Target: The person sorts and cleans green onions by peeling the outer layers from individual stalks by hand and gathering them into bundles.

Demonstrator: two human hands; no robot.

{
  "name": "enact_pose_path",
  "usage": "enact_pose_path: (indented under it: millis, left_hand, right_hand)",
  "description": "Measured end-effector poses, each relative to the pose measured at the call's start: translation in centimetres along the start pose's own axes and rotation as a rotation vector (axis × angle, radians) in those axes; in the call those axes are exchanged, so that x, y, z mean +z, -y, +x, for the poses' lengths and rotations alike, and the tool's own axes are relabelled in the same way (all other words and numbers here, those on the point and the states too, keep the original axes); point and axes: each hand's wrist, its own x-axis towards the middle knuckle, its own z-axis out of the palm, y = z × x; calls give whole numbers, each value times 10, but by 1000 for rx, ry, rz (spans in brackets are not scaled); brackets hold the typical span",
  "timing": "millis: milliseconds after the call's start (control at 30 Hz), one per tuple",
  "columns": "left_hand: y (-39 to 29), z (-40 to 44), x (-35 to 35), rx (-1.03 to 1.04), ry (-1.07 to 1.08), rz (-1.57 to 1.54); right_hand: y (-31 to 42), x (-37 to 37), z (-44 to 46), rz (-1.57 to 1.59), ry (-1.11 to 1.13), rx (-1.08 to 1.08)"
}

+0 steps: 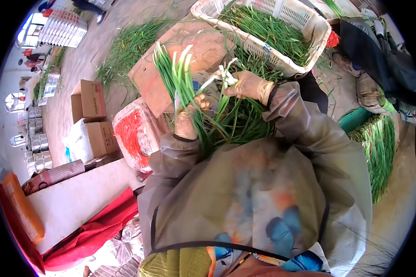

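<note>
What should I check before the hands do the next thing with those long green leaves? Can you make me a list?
1. Left hand has hold of the green bunch: ok.
2. Right hand has hold of pale-ended stalks: ok.
3. Red strands lie near the left arm: ok.
4. Board clear of stray bits: not ok, thin pieces lie on it.
5. Band around the bunch: cannot tell, the left hand hides part of it.
</note>
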Motion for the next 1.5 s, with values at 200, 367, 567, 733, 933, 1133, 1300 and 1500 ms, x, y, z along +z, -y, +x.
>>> enact_pose_path:
  millis: [200,367,567,733,933,1133,1300,1500]
  left_hand:
    - [-13,-1,-19,-1,-154,-298]
    - [-14,-6,3,-3,-66,137]
    - [-9,17,43,157,87,255]
    - [-6,41,8,76,69,123]
    - [-32,40,16,1,113,121]
    - [-38,59,29,-55,219,395]
    - [-33,72,14,176,118,366]
    - [-33,99,-21,-10,-28,542]
  right_hand:
    - [-11,-10,1,249,-177,63]
    - [-4,-2,6,338,-217,4]
    - [21,16,8,175,-217,-42]
    - [16,4,6,158,-154,-16]
    - [10,2,14,292,17,64]
    - [30,9,11,387,178,130]
    - [25,7,-2,336,228,270]
    - [33,-9,-34,353,-203,-124]
